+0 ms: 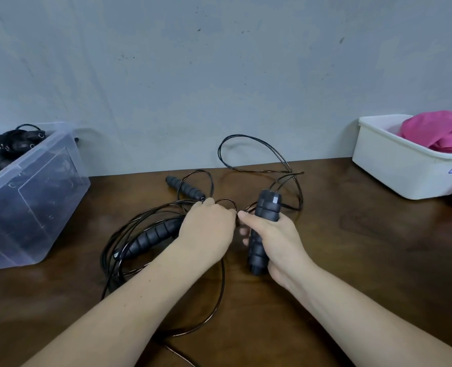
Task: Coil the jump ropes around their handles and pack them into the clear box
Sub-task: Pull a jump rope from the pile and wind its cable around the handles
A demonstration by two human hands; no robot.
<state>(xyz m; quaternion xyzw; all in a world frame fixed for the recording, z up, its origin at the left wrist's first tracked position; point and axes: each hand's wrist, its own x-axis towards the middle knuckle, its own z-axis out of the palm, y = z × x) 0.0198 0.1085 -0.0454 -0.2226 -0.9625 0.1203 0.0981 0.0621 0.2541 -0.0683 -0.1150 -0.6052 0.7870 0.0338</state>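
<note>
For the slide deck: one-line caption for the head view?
Right hand grips black handles upright, left hand holds the cord; clear box at left.

Curled left grip (207, 230), curled right grip (274, 235)

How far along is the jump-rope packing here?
Done: coiled ropes already sit in the clear box. In hand: the right hand grips a pair of handles upright while the left hand pinches cord beside them; no wraps show on them yet. Left: that coil, plus the far handle, near handle and tangled cord on the table, then boxing.
</note>
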